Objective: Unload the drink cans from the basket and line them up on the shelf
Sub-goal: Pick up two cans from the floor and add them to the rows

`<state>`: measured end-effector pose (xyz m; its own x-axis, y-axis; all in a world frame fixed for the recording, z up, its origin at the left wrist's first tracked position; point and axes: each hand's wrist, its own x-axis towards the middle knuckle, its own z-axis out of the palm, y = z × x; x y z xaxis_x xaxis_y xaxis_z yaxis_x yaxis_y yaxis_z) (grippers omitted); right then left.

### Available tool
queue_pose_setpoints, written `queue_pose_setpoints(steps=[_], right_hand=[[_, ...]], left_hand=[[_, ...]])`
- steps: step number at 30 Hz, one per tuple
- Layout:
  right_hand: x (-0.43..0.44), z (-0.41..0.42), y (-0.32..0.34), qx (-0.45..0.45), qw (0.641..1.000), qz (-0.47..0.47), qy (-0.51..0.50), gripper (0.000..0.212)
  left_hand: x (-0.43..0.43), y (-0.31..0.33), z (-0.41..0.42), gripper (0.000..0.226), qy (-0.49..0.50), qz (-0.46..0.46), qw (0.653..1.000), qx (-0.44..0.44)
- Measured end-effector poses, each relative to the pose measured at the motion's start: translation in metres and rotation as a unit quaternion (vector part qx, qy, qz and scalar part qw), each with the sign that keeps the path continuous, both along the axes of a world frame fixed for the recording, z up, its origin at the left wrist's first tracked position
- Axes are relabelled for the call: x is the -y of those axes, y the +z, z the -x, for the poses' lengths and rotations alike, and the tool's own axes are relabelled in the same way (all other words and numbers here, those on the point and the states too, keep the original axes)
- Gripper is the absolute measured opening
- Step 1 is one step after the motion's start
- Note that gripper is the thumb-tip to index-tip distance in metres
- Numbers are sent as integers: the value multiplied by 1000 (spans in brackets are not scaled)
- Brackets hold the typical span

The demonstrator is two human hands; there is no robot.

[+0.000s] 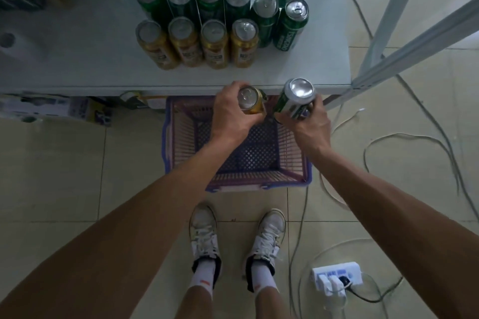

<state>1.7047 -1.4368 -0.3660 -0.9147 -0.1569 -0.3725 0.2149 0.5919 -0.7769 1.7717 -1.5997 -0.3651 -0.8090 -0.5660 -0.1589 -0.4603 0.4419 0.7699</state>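
Left hand (231, 111): fingers curled around a gold can (251, 100), above the basket.
Right hand (305, 122): fingers wrapped around a green can (295, 100).
Basket (305, 176): purple, on the floor just below the shelf edge.
Shelf (77, 59): gold cans in front row, green cans behind.

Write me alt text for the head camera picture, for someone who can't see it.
Seen from above, a person's left hand holds a gold can and the right hand a green can over a purple basket on the floor. Ahead, a white shelf holds rows of green and gold cans standing upright.
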Motion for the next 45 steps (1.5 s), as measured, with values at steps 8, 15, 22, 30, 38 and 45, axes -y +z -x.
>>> queue_pose_setpoints(steps=[8, 15, 22, 30, 38, 45], right_hand=[[25, 45, -6, -59, 998, -2, 11, 74], [18, 71, -8, -77, 996, -44, -1, 73], [7, 83, -8, -72, 989, -116, 60, 79], [23, 97, 4, -167, 980, -111, -9, 72], [37, 114, 4, -201, 971, -120, 45, 72], [46, 122, 2, -215, 960, -128, 129, 73]], left_hand=[[6, 10, 61, 78, -22, 77, 996, -32], [14, 16, 93, 82, -73, 222, 972, -24], [21, 16, 108, 71, -150, 376, 914, 29], [18, 2, 118, 77, -134, 367, 920, 32], [22, 1, 130, 77, -138, 379, 913, 55], [23, -4, 130, 72, -123, 410, 903, 40]])
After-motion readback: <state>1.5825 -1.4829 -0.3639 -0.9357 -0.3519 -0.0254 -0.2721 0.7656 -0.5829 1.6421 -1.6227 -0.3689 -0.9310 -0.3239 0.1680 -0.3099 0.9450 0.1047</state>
